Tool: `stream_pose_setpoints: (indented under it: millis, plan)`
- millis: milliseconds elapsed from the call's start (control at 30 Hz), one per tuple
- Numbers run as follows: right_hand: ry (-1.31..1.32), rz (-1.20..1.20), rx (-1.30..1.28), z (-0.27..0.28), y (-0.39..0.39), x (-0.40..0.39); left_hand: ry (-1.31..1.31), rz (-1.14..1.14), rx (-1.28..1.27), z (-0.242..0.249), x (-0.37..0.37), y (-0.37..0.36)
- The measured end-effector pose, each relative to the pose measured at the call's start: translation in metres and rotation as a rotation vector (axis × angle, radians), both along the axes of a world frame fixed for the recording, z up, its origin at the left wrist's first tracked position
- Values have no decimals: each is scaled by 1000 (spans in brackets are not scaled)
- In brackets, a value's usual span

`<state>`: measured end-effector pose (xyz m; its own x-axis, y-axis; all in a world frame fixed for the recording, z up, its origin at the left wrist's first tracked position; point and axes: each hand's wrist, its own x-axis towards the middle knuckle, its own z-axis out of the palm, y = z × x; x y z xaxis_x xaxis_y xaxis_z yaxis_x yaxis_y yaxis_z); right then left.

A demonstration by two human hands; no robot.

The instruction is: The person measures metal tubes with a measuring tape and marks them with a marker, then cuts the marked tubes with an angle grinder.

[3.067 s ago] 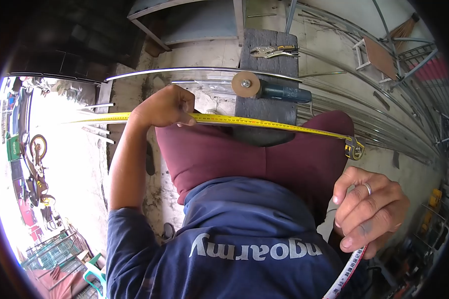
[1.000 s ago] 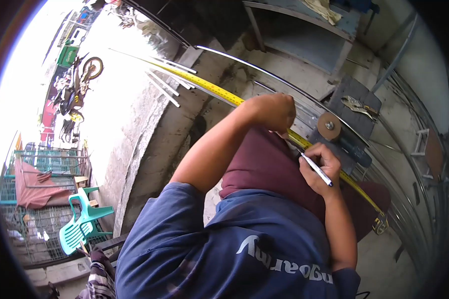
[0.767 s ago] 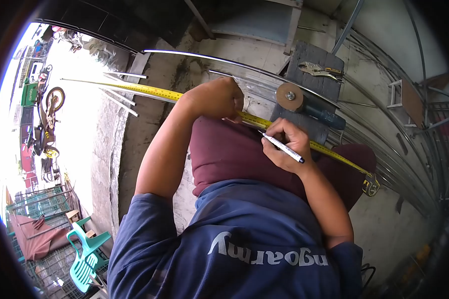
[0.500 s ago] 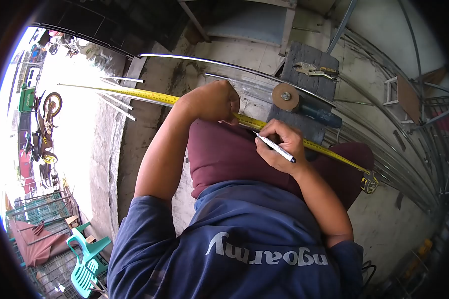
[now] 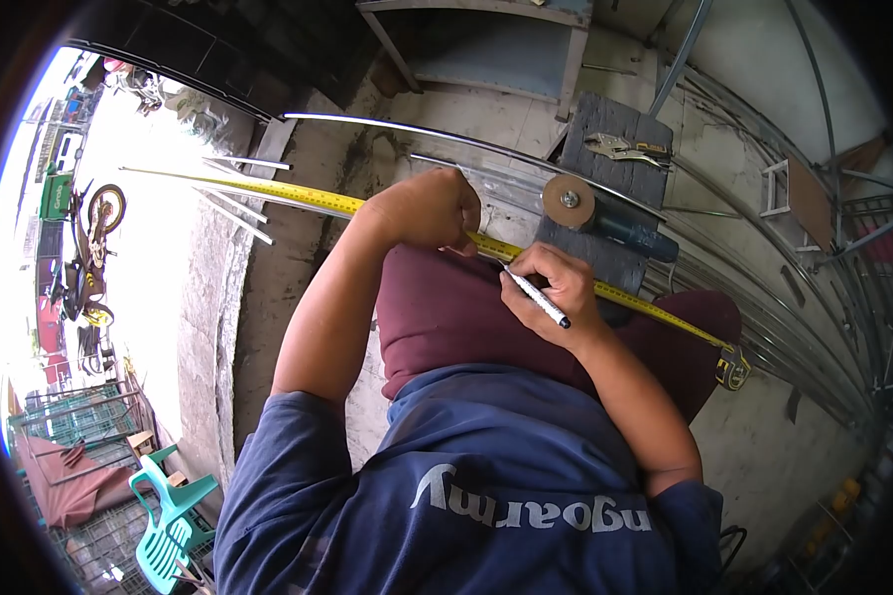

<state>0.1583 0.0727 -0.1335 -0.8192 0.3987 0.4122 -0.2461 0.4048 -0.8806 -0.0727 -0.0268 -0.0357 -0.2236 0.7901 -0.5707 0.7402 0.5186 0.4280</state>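
Note:
A yellow tape measure [image 5: 660, 313] is pulled out across my lap, its case [image 5: 732, 368] at the right and its blade running left past my knees. My left hand [image 5: 429, 210] is closed round the blade, with a thin metal bar partly showing beneath the tape. In my right hand [image 5: 564, 288] is a white marker pen [image 5: 541, 298] with a dark end. The pen's tip touches or nearly touches the blade's lower edge, just right of my left fingers.
Ahead, an angle grinder [image 5: 620, 230] with a brown disc lies on a grey board [image 5: 620, 124], near locking pliers [image 5: 620, 147]. Long metal tubes [image 5: 794, 327] lie along the right. A green plastic chair [image 5: 172, 516] and a motorcycle [image 5: 94, 253] are at the left.
My right hand has shifted slightly left and the pen tip has come up to the tape's edge. My left hand keeps its hold on the blade.

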Motion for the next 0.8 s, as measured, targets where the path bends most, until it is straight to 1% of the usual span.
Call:
stream_pose_setpoints:
  millis: [433, 700, 800]
  plan:
    - [-17, -3, 14, 0, 0, 0, 21, -18, 21, -3, 0, -1]
    - [2, 45, -17, 3, 1, 4, -18, 12, 9, 0, 0, -1]
    - [9, 99, -52, 8, -1, 22, -32, 5, 37, -3, -1, -3]
